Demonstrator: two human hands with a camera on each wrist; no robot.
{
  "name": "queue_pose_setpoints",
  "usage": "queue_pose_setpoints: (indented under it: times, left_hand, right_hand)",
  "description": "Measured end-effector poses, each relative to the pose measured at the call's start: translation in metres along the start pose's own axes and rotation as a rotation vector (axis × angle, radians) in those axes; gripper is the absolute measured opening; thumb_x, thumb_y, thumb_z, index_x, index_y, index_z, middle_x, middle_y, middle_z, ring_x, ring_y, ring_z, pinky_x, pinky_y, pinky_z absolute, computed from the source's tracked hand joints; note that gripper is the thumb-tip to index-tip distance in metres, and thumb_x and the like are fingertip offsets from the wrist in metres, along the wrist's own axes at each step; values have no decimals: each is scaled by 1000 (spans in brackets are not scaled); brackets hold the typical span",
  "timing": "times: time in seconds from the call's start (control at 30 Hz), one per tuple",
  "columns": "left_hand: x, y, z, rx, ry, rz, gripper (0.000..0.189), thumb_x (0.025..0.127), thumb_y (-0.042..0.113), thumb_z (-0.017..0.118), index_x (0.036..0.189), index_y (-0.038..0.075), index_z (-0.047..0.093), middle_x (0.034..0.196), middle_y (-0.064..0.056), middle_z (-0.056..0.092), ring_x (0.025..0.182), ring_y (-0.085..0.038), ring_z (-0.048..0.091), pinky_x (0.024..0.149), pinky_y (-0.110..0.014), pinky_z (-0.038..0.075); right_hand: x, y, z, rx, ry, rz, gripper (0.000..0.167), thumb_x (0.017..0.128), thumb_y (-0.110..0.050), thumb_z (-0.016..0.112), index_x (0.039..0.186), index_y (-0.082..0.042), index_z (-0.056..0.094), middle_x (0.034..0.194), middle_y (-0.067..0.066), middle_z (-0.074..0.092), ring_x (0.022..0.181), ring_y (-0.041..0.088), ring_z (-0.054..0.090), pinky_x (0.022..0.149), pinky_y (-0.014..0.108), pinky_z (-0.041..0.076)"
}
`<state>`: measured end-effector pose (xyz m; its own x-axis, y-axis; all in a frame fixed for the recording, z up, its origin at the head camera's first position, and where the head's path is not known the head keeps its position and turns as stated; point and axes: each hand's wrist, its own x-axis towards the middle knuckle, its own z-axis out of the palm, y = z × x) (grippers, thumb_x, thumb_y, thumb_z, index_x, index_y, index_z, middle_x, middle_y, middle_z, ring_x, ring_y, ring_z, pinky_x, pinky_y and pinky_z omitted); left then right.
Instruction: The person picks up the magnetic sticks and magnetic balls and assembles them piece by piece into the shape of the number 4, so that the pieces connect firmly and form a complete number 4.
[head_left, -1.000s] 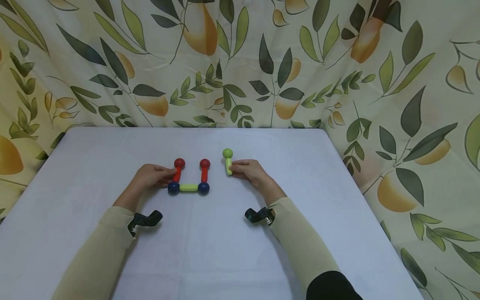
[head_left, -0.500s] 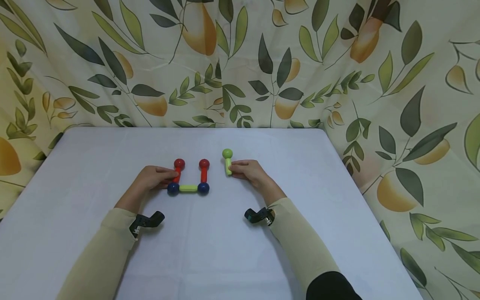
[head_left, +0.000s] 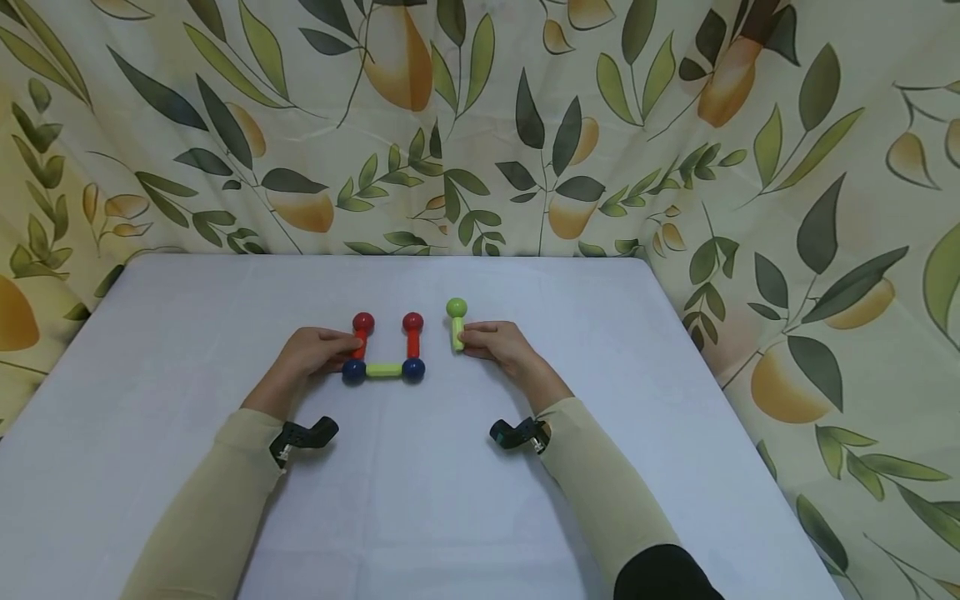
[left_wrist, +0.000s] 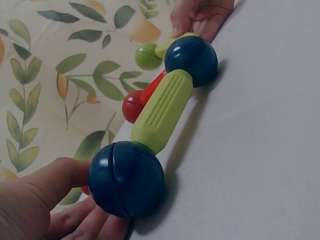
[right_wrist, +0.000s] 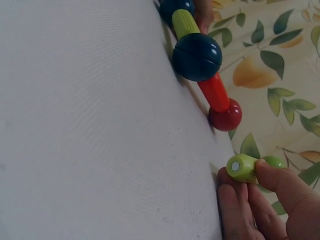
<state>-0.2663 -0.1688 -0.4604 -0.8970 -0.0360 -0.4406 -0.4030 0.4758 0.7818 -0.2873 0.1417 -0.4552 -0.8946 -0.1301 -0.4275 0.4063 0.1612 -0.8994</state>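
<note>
A U-shaped build of magnetic sticks and balls lies on the table. Two dark blue balls (left_wrist: 126, 178) join a light green stick (head_left: 384, 370), and from each a red stick (head_left: 413, 343) runs away to a red ball (head_left: 412, 321). My left hand (head_left: 313, 354) pinches the left red stick between thumb and fingers, beside the near blue ball. To the right, my right hand (head_left: 504, 346) pinches another light green stick (head_left: 457, 335), tipped by a green ball (head_left: 457, 307). A round silvery disc (right_wrist: 235, 166) shows at that stick's bare end. A gap separates the two pieces.
White cloth covers the table (head_left: 420, 500), whose back edge meets a leaf-and-fruit patterned curtain (head_left: 480, 125). A dark camera mount (head_left: 303, 436) sits on the left wrist, and another mount (head_left: 517, 433) on the right.
My left hand has shifted the U-shaped build slightly right and a little away from me, narrowing the gap. The right hand and its green stick have hardly moved.
</note>
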Motion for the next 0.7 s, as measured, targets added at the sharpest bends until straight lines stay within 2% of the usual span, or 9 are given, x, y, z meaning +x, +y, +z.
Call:
queue_pose_setpoints:
  times: [0.3, 0.6, 0.7]
  left_hand:
    - [10, 7, 5, -48, 14, -18, 52, 90, 36, 70, 131, 5, 63, 129, -18, 63, 100, -21, 65, 62, -11, 50]
    - [21, 18, 10, -110, 44, -67, 51, 88, 36, 73, 130, 8, 64, 127, -14, 64, 97, -18, 65, 54, -10, 44]
    - [25, 19, 10, -113, 55, -77, 53, 87, 36, 74, 131, 8, 63, 127, -14, 64, 100, -20, 65, 54, -11, 46]
  right_hand:
    - [-6, 2, -1, 7, -10, -6, 39, 91, -10, 70, 127, 5, 61, 128, 20, 62, 96, 17, 71, 87, 26, 56]
    - [-13, 5, -1, 1, -4, 4, 38, 91, -10, 70, 126, 2, 63, 126, 19, 64, 98, 17, 70, 87, 26, 56]
    - [-17, 8, 0, -6, -7, 12, 37, 91, -12, 70, 125, 2, 64, 125, 18, 65, 98, 17, 71, 86, 27, 56]
